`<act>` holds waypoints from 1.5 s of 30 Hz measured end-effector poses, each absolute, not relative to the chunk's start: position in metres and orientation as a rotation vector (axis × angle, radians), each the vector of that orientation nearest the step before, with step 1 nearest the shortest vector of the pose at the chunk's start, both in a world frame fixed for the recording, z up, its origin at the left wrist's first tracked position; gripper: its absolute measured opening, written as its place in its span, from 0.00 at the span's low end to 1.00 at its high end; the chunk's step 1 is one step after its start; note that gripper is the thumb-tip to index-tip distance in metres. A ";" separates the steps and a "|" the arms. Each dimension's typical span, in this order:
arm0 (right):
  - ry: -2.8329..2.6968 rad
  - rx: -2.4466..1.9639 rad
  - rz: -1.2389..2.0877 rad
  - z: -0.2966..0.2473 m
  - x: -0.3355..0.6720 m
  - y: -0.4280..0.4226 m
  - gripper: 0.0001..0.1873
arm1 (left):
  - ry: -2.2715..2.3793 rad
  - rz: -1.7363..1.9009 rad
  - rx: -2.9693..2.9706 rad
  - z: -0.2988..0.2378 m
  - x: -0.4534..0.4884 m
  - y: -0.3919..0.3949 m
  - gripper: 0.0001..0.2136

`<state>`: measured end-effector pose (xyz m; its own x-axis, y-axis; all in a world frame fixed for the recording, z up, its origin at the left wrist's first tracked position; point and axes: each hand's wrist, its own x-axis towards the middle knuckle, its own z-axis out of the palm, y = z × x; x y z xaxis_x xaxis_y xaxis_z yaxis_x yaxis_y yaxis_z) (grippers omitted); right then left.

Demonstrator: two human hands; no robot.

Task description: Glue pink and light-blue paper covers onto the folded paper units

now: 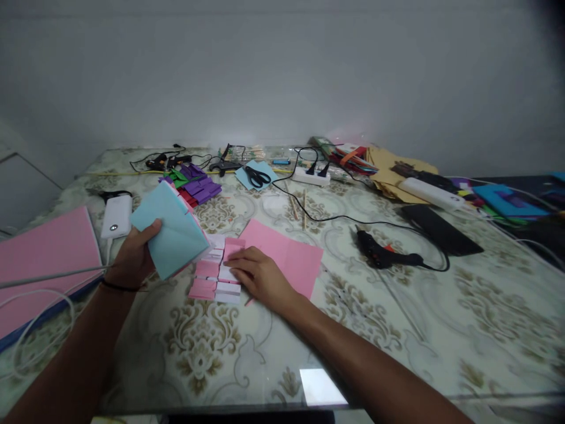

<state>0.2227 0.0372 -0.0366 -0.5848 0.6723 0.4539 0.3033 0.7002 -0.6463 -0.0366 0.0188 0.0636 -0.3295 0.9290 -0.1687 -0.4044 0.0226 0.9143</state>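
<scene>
My left hand [132,256] is closed on a light blue foam sheet [170,232] and holds it tilted up off the table; pink and white layers show along its right edge. My right hand [258,277] lies on a row of small pink and white folded strips [214,280], fingers curled against them. A pink sheet [286,253] lies flat under and behind that hand.
Black glue gun [382,253] with its cord lies to the right. Scissors [258,175] on blue paper, a white power strip [311,175], purple and green pieces [198,185] sit at the back. White power bank [116,216] and pink foam sheets [44,265] at left.
</scene>
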 end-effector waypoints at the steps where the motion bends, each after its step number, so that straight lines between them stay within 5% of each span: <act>1: -2.201 -0.738 0.668 -0.037 0.222 0.037 0.13 | 1.193 1.547 0.639 0.064 -0.037 0.018 0.20; 11: -2.219 -0.730 0.663 -0.034 0.226 0.037 0.11 | 1.077 1.579 0.754 0.038 -0.055 0.030 0.38; 15: -2.312 -0.715 0.636 -0.029 0.232 0.037 0.23 | 1.087 1.579 0.761 0.039 -0.054 0.030 0.40; 25: -2.306 -0.705 0.594 -0.032 0.229 0.034 0.10 | 1.105 1.578 0.754 0.041 -0.051 0.030 0.39; 45: -2.286 -0.773 0.546 -0.033 0.224 0.034 0.18 | 1.142 1.574 0.753 0.041 -0.050 0.030 0.39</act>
<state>0.2239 0.0342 -0.0331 -0.6110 0.6522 0.4487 0.3790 0.7386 -0.5576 -0.0502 0.0304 0.0414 -0.2980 0.9520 -0.0701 -0.3622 -0.0448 0.9310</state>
